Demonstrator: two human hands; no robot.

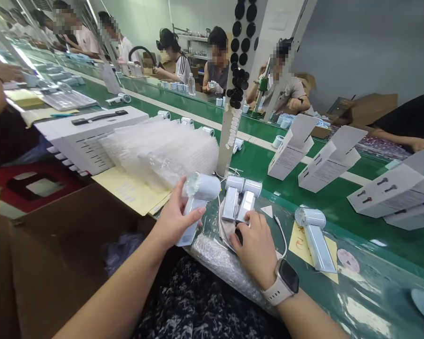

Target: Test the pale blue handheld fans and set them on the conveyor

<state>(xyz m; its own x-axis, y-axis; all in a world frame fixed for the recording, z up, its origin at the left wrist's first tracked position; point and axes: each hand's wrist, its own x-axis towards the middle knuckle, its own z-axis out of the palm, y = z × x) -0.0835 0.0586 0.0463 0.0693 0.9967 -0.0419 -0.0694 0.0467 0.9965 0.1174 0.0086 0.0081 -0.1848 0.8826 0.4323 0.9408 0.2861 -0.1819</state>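
My left hand (175,219) grips the handle of a pale white-blue handheld dryer (201,188), holding it up above the edge of the bench. My right hand (256,247) lies over the ends of two matching dryers (240,197) set side by side on a soft beige cloth (226,233). Its fingertips touch their handles, but I cannot tell if they grip. A fourth dryer (313,238) stands on a yellow note (300,247) to the right, beside a white cable (281,235). A smartwatch (282,282) sits on my right wrist.
Clear bubble-wrap sleeves (159,150) are piled on yellow paper (127,190) beside white boxes (92,139). Open white cartons (291,146) stand on the green conveyor belt (325,207). A cardboard box (56,249) sits at lower left, and co-workers (215,66) work across the belt.
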